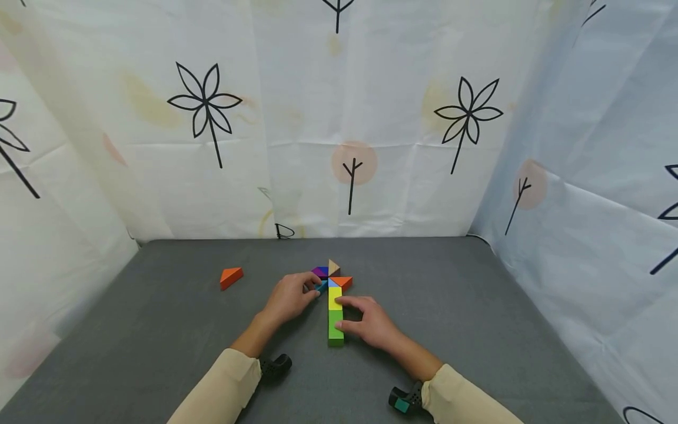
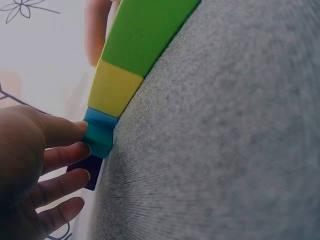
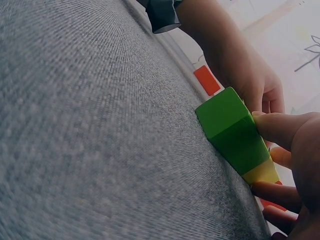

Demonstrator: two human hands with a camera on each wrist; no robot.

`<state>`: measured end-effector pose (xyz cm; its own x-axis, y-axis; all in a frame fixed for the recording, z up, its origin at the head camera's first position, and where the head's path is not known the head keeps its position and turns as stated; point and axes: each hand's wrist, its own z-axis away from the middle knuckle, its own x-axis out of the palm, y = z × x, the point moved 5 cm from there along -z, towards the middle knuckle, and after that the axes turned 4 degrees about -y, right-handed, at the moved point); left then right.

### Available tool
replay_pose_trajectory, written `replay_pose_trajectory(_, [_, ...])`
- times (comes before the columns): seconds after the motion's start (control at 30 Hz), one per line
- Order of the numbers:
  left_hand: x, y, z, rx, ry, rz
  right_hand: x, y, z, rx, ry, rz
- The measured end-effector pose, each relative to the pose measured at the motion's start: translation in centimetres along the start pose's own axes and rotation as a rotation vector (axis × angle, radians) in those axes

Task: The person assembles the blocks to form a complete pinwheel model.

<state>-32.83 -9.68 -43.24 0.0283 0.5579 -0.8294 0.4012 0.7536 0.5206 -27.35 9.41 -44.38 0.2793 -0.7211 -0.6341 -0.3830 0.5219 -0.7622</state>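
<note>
My left hand pinches a teal block between thumb and index finger, at the left side of the blue triangular block. A yellow block and a longer green block form a column below the blue one. My right hand rests against this column, its thumb touching the green block and a finger at the yellow one. Around the column's far end lie a purple block, a tan triangular block and an orange triangular block.
A loose orange triangular block lies to the left on the dark grey table. White printed cloth hangs behind the table and along its sides. Each wrist carries a small black camera.
</note>
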Motion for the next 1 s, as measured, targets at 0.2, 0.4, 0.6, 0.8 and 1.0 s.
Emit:
replay_pose_trajectory(0.2, [-0.07,-0.03,-0.17,0.002,0.005,0.007,0.02,0.00,0.00,-0.002,0.001,-0.003])
replay_pose_trajectory(0.4, [-0.04,-0.25,-0.33,0.005,0.010,0.000,0.04,0.02,0.01,-0.003,-0.004,0.002])
replay_pose_trajectory(0.6, [0.11,-0.55,-0.61,-0.002,0.012,0.003,0.08,0.14,-0.01,-0.004,-0.006,0.009])
replay_pose_trajectory(0.8, [0.14,-0.72,-0.80,-0.006,0.010,0.003,0.13,0.19,-0.03,-0.001,-0.004,0.010])
replay_pose_trajectory(1.0, [0.17,-0.82,-0.89,0.003,0.013,0.002,0.18,0.11,0.02,-0.005,-0.002,0.009])
